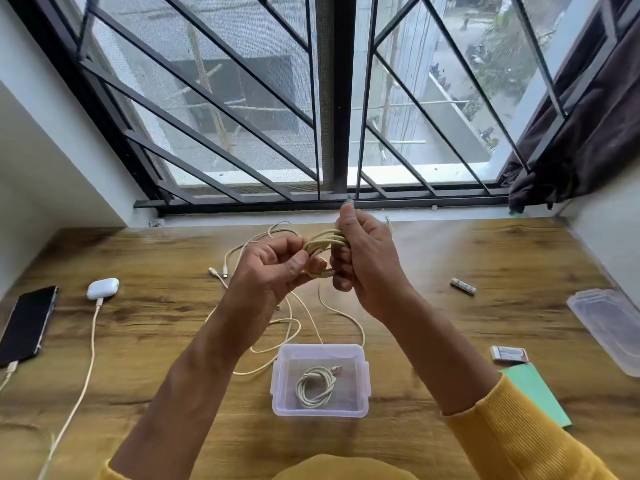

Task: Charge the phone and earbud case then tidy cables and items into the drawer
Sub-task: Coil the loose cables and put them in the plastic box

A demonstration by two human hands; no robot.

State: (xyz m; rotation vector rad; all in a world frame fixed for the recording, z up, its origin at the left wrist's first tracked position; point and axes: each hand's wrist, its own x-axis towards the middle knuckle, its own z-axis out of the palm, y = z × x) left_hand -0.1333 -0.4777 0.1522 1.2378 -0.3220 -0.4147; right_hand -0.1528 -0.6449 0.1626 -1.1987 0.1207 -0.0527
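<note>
Above the middle of the wooden desk [450, 258], my left hand [273, 268] and my right hand [363, 258] both grip a coiled cream cable [323, 245]. Its plug end sticks up above my right fingers. Loose white cables [291, 320] trail on the desk below my hands. A clear plastic box [320, 351] near the front edge holds one coiled cable [315, 386]. At the far left a black phone [27, 323] lies with a cable plugged in. Beside it a white earbud case [103, 288] has a cable [90, 355] attached.
A clear lid [609, 323] lies at the right edge. A small tube-shaped item [463, 285], a small white box [509, 353] and a green notepad [536, 393] sit on the right side. A barred window stands behind the desk, with a dark curtain [588, 133] at its right.
</note>
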